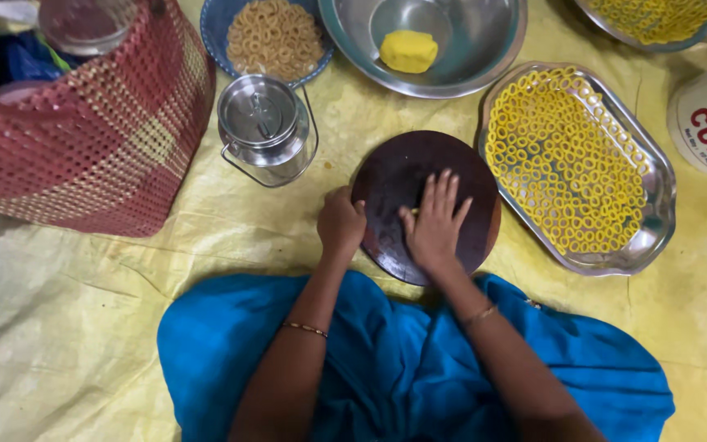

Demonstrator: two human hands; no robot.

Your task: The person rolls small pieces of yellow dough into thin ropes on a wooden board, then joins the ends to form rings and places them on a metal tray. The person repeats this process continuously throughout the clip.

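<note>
Dough: soft yellow strip (413,211), centre of the round dark board (452,176); I judge it fragile, handle lightly by its ends.
Right hand (435,223): flat, fingers spread, pressing it.
Left hand (341,223): clenched at the board's left edge.

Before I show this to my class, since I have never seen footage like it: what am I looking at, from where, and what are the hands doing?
There is one picture, taken by a camera worn on a person's head, looking down at their own two bare hands; no machine is involved. The person sits on a yellow sheet. The right hand lies flat, fingers spread, on a dark round board; the left hand is curled at the board's edge. What it holds, if anything, I cannot tell. Beside the board stands a steel tray full of small yellow rings. Above are a lidded steel can, a steel bowl with a yellow lump, and a red woven basket.
</note>
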